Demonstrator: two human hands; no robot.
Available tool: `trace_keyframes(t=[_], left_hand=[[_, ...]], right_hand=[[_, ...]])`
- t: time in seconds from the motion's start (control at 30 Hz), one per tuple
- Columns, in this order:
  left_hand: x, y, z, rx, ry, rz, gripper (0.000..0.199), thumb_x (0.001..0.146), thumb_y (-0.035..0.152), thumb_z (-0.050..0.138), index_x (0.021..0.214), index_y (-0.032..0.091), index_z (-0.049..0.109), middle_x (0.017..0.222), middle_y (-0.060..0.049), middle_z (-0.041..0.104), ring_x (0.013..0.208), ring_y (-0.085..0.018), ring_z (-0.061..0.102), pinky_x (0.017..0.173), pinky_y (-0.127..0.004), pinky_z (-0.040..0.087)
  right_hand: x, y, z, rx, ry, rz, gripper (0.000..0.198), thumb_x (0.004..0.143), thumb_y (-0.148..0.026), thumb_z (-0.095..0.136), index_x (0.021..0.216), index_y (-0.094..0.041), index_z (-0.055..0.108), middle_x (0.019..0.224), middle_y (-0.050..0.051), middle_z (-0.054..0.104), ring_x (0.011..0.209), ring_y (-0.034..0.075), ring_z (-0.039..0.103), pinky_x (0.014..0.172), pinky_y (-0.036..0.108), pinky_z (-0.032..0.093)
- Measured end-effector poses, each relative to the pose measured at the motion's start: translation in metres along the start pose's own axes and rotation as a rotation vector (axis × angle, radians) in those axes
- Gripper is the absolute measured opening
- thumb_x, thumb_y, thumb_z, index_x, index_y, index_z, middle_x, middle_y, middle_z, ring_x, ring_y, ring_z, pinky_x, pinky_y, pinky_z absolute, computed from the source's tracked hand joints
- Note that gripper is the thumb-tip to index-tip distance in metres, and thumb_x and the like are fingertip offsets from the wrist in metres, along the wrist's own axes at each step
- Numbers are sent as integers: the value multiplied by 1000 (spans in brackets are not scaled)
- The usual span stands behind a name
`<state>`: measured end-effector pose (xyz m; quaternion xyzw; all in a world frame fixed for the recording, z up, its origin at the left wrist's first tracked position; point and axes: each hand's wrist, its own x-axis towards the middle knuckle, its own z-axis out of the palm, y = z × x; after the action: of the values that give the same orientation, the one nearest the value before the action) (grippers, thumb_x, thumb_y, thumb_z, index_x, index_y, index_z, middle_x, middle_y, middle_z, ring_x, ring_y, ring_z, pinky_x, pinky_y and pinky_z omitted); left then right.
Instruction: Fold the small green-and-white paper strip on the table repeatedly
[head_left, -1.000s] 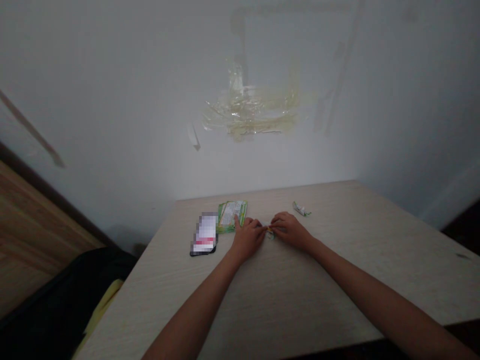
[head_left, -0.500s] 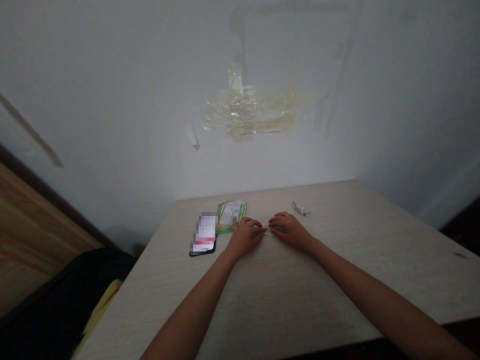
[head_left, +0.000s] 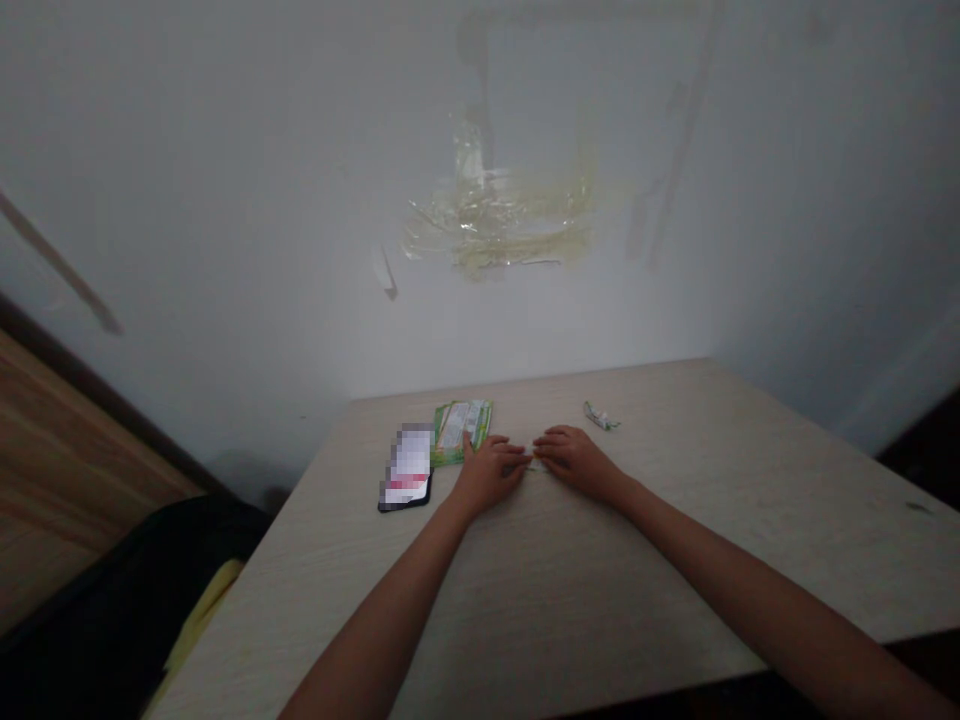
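My left hand (head_left: 496, 474) and my right hand (head_left: 576, 462) meet fingertip to fingertip over the middle of the table. Between them lies a small whitish piece (head_left: 536, 464) with a hint of yellow, mostly hidden and too small to name. The fingers of both hands are drawn together on its two sides. Just behind my left hand is a green and white printed packet (head_left: 459, 430), lying flat. To its left a phone (head_left: 409, 470) rests with its blurred-out screen up.
A crumpled wrapper (head_left: 601, 417) lies beyond my right hand. The pale wooden table (head_left: 675, 430) backs against a wall (head_left: 300, 200) with old tape (head_left: 510, 220) on it. At the left are a wooden panel (head_left: 60, 450) and dark and yellow cloth (head_left: 199, 610).
The fingertips of my right hand have shifted slightly left, closer to my left hand. Less yellow shows on the small piece between them. The packet, phone and wrapper have stayed put.
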<state>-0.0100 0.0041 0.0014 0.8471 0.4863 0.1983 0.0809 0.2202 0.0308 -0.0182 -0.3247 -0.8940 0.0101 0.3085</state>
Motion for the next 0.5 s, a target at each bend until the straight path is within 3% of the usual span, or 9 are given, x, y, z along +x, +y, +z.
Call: trace_keyframes(t=[0.5], left_hand=[[2, -4, 0, -15, 7, -11, 23, 92, 35, 55, 108, 38, 70, 125, 3, 70, 135, -25, 45, 110, -74, -12]], right_hand=[[-2, 4, 3, 10, -5, -26, 24, 92, -20, 59, 109, -26, 73, 115, 7, 72, 116, 25, 58, 100, 48, 45]])
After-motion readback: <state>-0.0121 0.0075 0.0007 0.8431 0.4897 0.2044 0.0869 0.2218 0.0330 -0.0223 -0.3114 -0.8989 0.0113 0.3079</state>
